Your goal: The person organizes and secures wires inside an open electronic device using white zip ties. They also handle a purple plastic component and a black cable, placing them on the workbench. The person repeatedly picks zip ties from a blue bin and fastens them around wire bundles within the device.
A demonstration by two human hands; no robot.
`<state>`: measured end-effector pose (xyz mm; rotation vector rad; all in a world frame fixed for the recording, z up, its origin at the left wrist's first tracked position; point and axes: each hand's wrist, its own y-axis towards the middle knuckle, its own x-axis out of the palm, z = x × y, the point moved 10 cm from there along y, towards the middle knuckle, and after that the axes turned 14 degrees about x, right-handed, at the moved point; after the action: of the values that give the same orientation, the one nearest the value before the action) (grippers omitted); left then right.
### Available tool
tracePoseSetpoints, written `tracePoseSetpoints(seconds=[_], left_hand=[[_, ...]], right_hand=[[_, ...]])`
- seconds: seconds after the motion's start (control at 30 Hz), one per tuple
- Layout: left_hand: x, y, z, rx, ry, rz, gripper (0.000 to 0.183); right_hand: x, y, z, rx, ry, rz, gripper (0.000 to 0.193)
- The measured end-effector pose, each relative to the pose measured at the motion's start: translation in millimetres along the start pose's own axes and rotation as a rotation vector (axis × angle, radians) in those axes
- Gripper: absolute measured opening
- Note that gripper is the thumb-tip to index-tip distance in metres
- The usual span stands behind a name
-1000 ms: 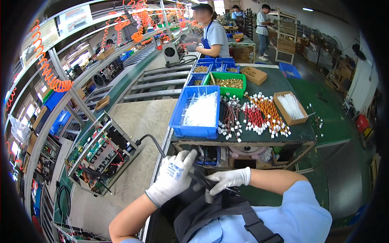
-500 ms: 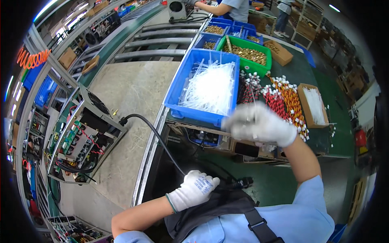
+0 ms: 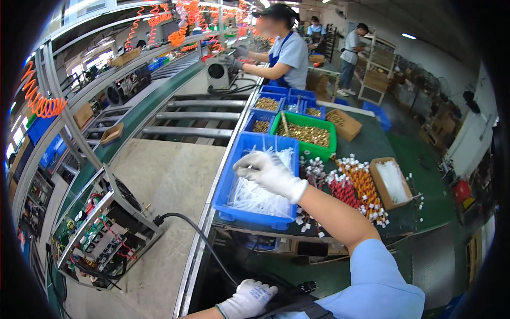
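My left hand [image 3: 247, 299], in a white glove, is closed around a black power cable [image 3: 207, 242] at the lower middle. That cable runs up and left to an open metal machine chassis [image 3: 109, 223] with circuit boards and a fan. My right hand [image 3: 271, 174], also gloved, hovers over a blue bin [image 3: 255, 217] of white plastic cable ties [image 3: 252, 196]. Its fingers are curled into a pinch, and what they hold, if anything, is too small to make out. Near my left hand lies a black plug [image 3: 307, 287].
Right of the bin, a green bin [image 3: 330, 146] holds brass fittings, beside red and yellow wire harnesses [image 3: 356, 183] and a cardboard box [image 3: 397, 201]. The chassis stands on a board [image 3: 175, 170] before metal rollers [image 3: 194, 116]. A co-worker [image 3: 289, 53] handles another unit farther along.
My right hand has moved left and up, from beside the wire harnesses to above the cable ties. The view has tilted up, showing more of the co-worker. My left hand keeps the cable.
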<state>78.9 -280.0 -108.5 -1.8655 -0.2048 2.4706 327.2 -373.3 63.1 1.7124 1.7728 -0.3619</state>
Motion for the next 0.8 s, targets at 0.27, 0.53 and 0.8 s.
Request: tracePoseSetpoints(seconds=[0.27, 0.53, 0.8], left_hand=[[-90, -18, 19, -0.009, -0.027, 0.464, 0.046], [-158, -53, 29, -0.036, 0.083, 0.875, 0.041], [-178, -62, 46, -0.073, 0.211, 0.990, 0.043]], right_hand=[[-20, -219, -19, 0.006, 0.288, 0.159, 0.014], [40, -267, -2, 0.405, 0.482, -0.306, 0.023], [31, -265, -23, 0.232, 0.463, -0.391, 0.047]])
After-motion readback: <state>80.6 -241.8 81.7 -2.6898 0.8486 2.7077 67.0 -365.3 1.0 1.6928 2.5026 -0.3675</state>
